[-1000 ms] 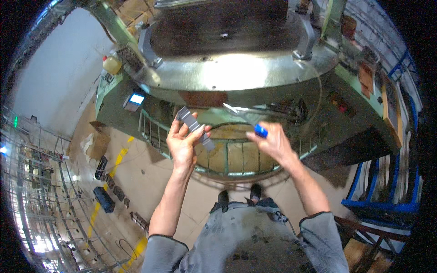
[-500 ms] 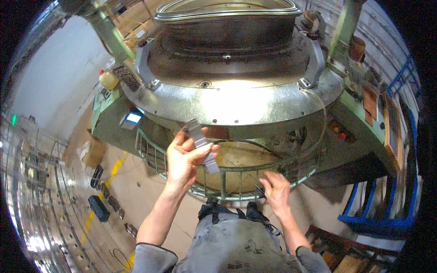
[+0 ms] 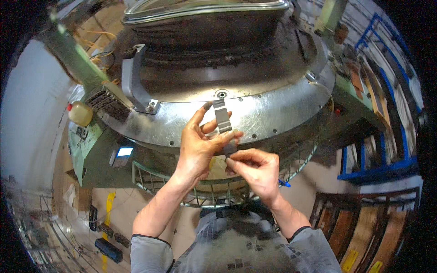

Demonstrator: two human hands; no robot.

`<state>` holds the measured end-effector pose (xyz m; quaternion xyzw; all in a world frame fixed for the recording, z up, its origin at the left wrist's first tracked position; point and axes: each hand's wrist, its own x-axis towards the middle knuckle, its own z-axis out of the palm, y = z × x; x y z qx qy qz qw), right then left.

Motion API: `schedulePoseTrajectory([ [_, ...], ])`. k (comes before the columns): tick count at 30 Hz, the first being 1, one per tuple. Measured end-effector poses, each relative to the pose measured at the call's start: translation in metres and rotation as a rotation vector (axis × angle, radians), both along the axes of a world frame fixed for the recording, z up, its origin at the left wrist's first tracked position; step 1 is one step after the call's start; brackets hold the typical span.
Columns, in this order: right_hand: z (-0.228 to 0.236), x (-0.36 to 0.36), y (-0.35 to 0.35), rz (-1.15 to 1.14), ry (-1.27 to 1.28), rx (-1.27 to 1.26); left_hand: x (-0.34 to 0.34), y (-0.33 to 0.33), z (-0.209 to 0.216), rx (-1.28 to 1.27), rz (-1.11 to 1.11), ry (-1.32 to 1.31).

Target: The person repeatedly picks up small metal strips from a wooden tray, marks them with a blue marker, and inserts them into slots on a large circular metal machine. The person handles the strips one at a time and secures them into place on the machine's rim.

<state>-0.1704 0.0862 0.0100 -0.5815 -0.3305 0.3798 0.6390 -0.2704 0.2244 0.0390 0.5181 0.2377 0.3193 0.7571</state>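
Observation:
My left hand (image 3: 198,143) is closed around a narrow grey metal strip (image 3: 221,116) with crosswise steps, held upright in front of the machine's rim. The thumb lies across its front and the fingers are behind it. My right hand (image 3: 257,170) is closed in a pinch at the strip's lower end. A slim blue pen-like tool (image 3: 285,183) pokes out from behind that hand near the wrist; most of it is hidden by the hand. Whether the right fingertips also grip the strip, I cannot tell.
A large round machine with a shiny metal ring (image 3: 177,123) curves ahead, above a green railing (image 3: 150,179). To the left are a yellowish jug (image 3: 80,113) and a small lit screen (image 3: 124,152). Blue racking (image 3: 378,170) and a slatted wooden stack (image 3: 364,227) stand at right.
My right hand has come up and left to the strip's lower end. The left hand has moved right and turned the strip more upright. The view has shifted closer to the machine.

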Motion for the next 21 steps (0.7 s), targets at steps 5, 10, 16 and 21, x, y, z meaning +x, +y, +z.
schedulePoseTrajectory([
  [5, -0.001, 0.008, 0.014, -0.062, 0.03, -0.091, -0.018, 0.021, -0.01, 0.801, 0.156, 0.227],
  [10, 0.003, 0.011, 0.016, -0.051, 0.068, -0.138, -0.028, 0.031, -0.022, 1.375, -0.151, 0.179],
  [16, 0.007, 0.02, 0.013, -0.132, 0.06, -0.193, -0.026, 0.035, -0.03, 1.464, -0.128, 0.206],
  [21, 0.02, 0.019, 0.005, -0.192, 0.076, -0.116, -0.03, 0.033, -0.027, 1.444, -0.022, 0.122],
])
